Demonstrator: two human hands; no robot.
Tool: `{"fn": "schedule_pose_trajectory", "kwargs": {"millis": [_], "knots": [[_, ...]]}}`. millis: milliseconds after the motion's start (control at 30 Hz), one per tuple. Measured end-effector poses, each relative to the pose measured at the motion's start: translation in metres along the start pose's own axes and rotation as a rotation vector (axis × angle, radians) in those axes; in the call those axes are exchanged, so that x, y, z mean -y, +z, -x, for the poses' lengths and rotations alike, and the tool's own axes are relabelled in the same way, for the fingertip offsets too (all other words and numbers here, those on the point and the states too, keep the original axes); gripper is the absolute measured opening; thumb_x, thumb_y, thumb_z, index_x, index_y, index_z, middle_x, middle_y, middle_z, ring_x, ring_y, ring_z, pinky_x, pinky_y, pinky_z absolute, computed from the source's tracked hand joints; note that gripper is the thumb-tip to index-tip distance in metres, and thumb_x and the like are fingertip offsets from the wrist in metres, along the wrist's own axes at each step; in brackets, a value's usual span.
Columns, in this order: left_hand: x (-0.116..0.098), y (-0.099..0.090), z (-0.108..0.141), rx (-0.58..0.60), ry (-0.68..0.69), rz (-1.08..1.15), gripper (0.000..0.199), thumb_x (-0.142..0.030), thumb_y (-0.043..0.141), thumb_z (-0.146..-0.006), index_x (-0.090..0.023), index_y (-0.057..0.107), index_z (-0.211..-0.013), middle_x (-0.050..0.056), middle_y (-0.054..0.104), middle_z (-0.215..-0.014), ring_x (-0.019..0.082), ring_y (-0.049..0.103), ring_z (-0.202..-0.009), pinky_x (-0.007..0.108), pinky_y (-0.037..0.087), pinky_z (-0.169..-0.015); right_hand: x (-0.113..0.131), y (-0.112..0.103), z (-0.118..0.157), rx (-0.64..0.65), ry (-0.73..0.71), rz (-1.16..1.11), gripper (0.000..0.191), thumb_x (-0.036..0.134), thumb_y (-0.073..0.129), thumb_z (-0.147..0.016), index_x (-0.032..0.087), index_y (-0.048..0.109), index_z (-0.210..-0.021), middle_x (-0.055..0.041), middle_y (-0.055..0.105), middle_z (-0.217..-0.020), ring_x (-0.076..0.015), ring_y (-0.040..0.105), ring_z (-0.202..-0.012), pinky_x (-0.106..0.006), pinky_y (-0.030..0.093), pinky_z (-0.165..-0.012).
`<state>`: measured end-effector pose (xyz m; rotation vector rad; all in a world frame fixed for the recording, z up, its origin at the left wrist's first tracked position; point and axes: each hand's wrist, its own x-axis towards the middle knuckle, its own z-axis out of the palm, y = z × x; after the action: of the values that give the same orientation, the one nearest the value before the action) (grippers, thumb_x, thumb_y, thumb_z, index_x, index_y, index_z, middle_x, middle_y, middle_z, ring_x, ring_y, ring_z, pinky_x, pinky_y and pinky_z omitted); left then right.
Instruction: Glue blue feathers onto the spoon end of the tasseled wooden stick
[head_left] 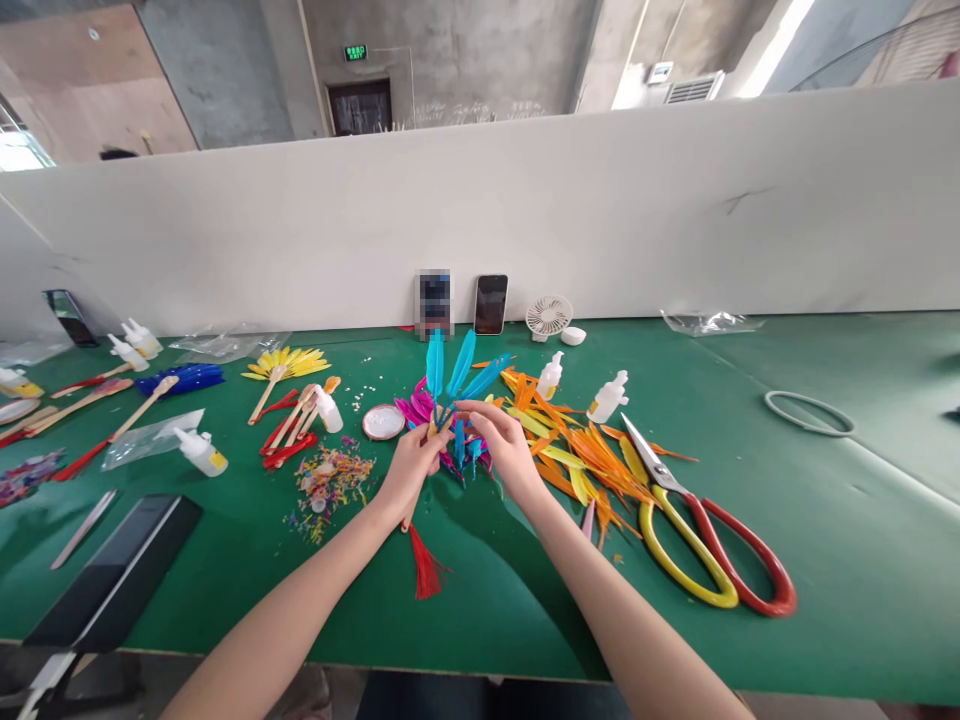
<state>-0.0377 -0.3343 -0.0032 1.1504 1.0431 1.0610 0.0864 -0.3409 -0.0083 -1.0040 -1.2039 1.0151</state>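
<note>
In front of me my left hand (418, 455) is closed round the wooden handle (409, 515) of a small feather fan, whose red tassel (427, 568) hangs below. Bright blue feathers (435, 370) rise from the top of this handle. My right hand (501, 435) pinches near the base of the rightmost blue feather (486, 377), which slants to the right. Under and behind the hands lie magenta feathers (416, 408) with more blue ones. Just left of them is a round white dish (383, 422).
Orange and yellow feathers (585, 445) lie right, with large scissors (697, 520) and glue bottles (607, 397). Left are a yellow fan (289, 368), a dark blue fan (180, 380), colourful scraps (330, 482) and a black box (116, 570). Phones (491, 304) and a small fan (548, 316) stand behind.
</note>
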Motion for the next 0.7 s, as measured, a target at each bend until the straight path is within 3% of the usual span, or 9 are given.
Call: {"fn": "schedule_pose_trajectory", "kwargs": {"millis": [267, 467, 567, 700], "knots": [[0.001, 0.0, 0.0, 0.0, 0.001, 0.022, 0.016, -0.028, 0.06, -0.062, -0.013, 0.055, -0.065, -0.008, 0.037, -0.048, 0.002, 0.03, -0.035, 0.02, 0.018, -0.038, 0.002, 0.0, 0.0, 0.023, 0.013, -0.003, 0.026, 0.038, 0.048, -0.072, 0.02, 0.059, -0.088, -0.006, 0.064, -0.095, -0.0203, 0.058, -0.094, -0.034, 0.046, -0.077], [0.0, -0.003, -0.003, -0.047, 0.038, 0.207, 0.011, -0.024, 0.06, -0.065, -0.014, 0.057, -0.067, -0.004, 0.046, -0.054, 0.005, 0.041, -0.046, 0.021, 0.03, -0.048, -0.006, 0.004, 0.0, -0.02, 0.038, -0.069, 0.028, 0.037, 0.056, -0.067, 0.023, 0.046, -0.09, -0.0021, 0.06, -0.086, -0.0159, 0.058, -0.082, -0.03, 0.047, -0.069], [0.0, -0.004, -0.005, -0.036, 0.013, 0.371, 0.011, -0.02, 0.057, -0.065, -0.013, 0.06, -0.073, -0.001, 0.052, -0.061, 0.008, 0.047, -0.055, 0.022, 0.036, -0.054, -0.012, 0.009, -0.001, 0.066, 0.14, -0.064, 0.031, 0.04, 0.059, -0.063, 0.022, 0.043, -0.083, 0.0016, 0.057, -0.072, -0.0135, 0.058, -0.067, -0.028, 0.047, -0.061], [0.002, -0.004, -0.006, -0.034, 0.006, 0.415, 0.015, -0.018, 0.058, -0.065, -0.014, 0.063, -0.078, 0.001, 0.057, -0.068, 0.013, 0.053, -0.065, 0.025, 0.039, -0.062, -0.016, 0.012, 0.001, 0.187, 0.237, -0.019, 0.032, 0.042, 0.063, -0.059, 0.02, 0.043, -0.07, 0.0041, 0.052, -0.065, -0.0102, 0.055, -0.056, -0.025, 0.045, -0.052]]}}
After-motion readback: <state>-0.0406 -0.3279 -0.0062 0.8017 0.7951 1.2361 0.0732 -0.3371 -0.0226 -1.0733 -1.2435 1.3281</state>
